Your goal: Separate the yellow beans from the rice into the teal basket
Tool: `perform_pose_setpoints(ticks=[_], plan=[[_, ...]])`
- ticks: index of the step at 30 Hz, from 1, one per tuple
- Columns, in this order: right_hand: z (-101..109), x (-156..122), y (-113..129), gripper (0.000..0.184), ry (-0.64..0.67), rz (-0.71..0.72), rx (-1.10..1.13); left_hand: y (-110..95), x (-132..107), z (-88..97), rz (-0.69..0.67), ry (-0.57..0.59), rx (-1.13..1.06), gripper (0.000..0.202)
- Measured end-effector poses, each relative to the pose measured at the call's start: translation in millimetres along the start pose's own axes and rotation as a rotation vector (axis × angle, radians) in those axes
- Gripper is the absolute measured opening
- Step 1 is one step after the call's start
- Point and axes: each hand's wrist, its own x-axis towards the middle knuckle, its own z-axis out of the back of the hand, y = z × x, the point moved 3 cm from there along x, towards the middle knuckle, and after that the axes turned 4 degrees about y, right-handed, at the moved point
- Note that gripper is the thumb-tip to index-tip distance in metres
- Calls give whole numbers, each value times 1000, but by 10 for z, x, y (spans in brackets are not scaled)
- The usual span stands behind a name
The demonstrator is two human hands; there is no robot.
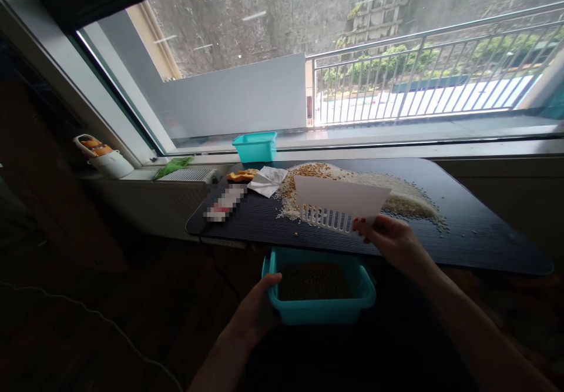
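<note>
Here, the outstretched right hand (pixel 392 236) is pinching a slotted card (pixel 339 195); lower, the left hand (pixel 259 302) is clasping a turquoise bin (pixel 319 314) thumb-over-rim.

My right hand (pixel 392 234) could pass over open tabletop (pixel 482 248) on the right; farther in, the grain heap (pixel 403 195) obstructs me, nearer, the tub (pixel 324 312).

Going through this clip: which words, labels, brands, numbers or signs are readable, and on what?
None readable.
Flat item on the table's left: pixelated, any print unreadable.
White slotted sheet: no lettering visible.
Teal tub in hand: none visible.
</note>
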Motion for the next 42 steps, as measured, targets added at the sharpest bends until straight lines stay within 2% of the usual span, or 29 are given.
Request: perform_pose_setpoints(ticks=[4,8,11,13,19,30,36,42], plan=[[-380,49,34,31,-49,48,72,-48,-20,56,-16,-30,9,43],[-807,43,-20,30,-74,105,2,-73,-21,189,-27,-67,3,45],[-974,1,-53,25,-104,149,-103,-93,-8,285,-38,-89,1,44],[-984,-40,-39,23,-132,164,-174,-109,6,322,-45,-98,8,44],[-744,-168,14,23,-269,118,-352,-143,60,293,-53,-101,24,43],[-356,-336,-129,24,-321,89,-358,-136,97,123,-30,-57,23,39],[-109,-324,-143,29,-378,94,-462,-182,60,121,-8,-66,20,39],[213,-231,-274,34,-460,34,-553,-198,27,102,2,-87,15,35]])
